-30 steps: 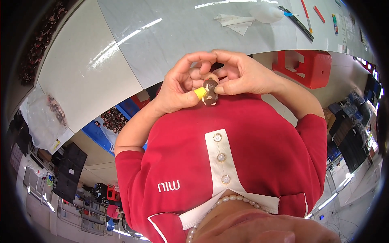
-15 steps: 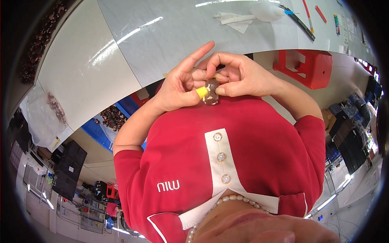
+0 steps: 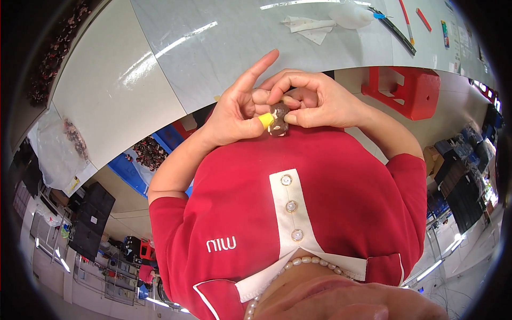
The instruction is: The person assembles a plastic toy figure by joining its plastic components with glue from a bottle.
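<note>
Both hands meet in front of my red shirt [image 3: 320, 202], just below the table edge. A small brown piece [image 3: 278, 121] with pale spots is pinched between them. My left hand [image 3: 234, 114] holds it with the thumb, which wears a yellow finger cover [image 3: 265, 120]; its index finger sticks out straight over the table. My right hand [image 3: 325, 101] grips the piece from the other side with thumb and curled fingers. Most of the piece is hidden by the fingers.
A pale grey table [image 3: 202, 53] lies ahead with crumpled white paper [image 3: 312, 28], a dark ruler-like tool [image 3: 397, 26] and red pens [image 3: 424, 18]. A red stool [image 3: 413, 90] stands right. A clear bag of dark pieces [image 3: 66, 144] and blue crates [image 3: 154, 154] sit left.
My left index finger has lifted and straightened outward. The hands and the brown piece have stayed in nearly the same spot.
</note>
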Motion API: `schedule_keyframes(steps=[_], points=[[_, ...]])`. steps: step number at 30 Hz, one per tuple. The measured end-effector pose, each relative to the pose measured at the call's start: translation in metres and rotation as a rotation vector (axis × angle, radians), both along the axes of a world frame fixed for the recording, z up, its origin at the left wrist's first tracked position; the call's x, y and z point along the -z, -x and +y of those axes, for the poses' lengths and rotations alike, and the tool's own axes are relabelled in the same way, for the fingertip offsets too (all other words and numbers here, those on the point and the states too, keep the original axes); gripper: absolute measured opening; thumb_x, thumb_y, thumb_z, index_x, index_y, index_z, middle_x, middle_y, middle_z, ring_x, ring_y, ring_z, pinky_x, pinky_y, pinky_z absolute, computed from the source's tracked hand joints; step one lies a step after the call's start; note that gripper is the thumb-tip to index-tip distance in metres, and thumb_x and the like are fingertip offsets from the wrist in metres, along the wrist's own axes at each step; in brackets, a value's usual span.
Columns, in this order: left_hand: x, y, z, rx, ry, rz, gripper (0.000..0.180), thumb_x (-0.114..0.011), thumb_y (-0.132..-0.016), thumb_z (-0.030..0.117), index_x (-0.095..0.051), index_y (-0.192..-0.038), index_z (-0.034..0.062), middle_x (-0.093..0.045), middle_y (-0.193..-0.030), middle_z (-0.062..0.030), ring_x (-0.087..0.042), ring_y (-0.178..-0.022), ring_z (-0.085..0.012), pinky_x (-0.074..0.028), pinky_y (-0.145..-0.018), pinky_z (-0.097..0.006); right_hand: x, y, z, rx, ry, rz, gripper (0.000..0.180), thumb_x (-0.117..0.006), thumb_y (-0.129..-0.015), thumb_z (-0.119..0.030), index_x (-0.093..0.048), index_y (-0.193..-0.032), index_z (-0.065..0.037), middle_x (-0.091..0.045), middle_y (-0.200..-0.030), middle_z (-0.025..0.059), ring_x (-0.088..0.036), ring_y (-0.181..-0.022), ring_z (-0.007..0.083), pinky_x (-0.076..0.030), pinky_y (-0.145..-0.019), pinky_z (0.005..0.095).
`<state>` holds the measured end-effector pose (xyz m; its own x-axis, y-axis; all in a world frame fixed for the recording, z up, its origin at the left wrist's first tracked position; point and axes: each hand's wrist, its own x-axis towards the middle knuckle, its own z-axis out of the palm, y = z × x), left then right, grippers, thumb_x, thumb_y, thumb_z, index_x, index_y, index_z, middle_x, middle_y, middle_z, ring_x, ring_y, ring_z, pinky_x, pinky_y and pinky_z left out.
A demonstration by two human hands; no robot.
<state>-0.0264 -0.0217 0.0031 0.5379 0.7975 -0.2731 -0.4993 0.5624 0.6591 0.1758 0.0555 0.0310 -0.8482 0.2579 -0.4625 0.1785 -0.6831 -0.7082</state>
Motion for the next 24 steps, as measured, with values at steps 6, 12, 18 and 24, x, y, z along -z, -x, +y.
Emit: schedule_keyframes(steps=[6,12,18,24], points=[[-0.001,-0.004,0.003,-0.054,0.035,-0.026,0.091,-0.043,-0.070,-0.008,-0.003,-0.150,0.0092,-0.062,-0.111,-0.0193,-0.064,-0.098,-0.0172,-0.049,-0.084,-0.025,0.003,-0.002,-0.002,0.079,-0.080,0.028,0.022,-0.057,-0.079,0.001,-0.056,-0.101,0.001,-0.054,-0.116,0.0085,-0.055,-0.093,0.0092,-0.047,-0.081,0.0235],[0.004,-0.004,0.007,-0.055,0.145,-0.156,0.092,-0.052,-0.074,-0.006,-0.002,-0.149,0.0099,-0.059,-0.117,-0.0205,-0.064,-0.100,-0.0219,-0.050,-0.089,-0.032,0.005,-0.007,-0.006,0.156,0.009,0.034,0.024,-0.053,-0.077,0.009,-0.054,-0.100,0.000,-0.043,-0.129,0.0138,-0.054,-0.108,0.0168,-0.051,-0.090,0.0326],[0.001,-0.009,0.006,-0.046,0.094,-0.153,0.102,-0.066,-0.074,-0.008,-0.001,-0.150,0.0156,-0.054,-0.125,-0.0206,-0.064,-0.097,-0.0250,-0.053,-0.084,-0.034,0.004,-0.011,-0.007,0.199,0.027,0.059,0.024,-0.054,-0.078,0.006,-0.052,-0.102,0.000,-0.043,-0.129,0.0139,-0.054,-0.108,0.0168,-0.052,-0.088,0.0317],[0.000,-0.008,0.006,-0.009,0.074,-0.115,0.103,-0.068,-0.072,-0.010,-0.005,-0.150,0.0149,-0.058,-0.115,-0.0175,-0.064,-0.093,-0.0209,-0.053,-0.080,-0.031,0.003,-0.012,-0.003,0.162,-0.038,0.051,0.025,-0.055,-0.079,0.004,-0.052,-0.103,-0.001,-0.043,-0.130,0.0139,-0.056,-0.106,0.0168,-0.051,-0.088,0.0310]])
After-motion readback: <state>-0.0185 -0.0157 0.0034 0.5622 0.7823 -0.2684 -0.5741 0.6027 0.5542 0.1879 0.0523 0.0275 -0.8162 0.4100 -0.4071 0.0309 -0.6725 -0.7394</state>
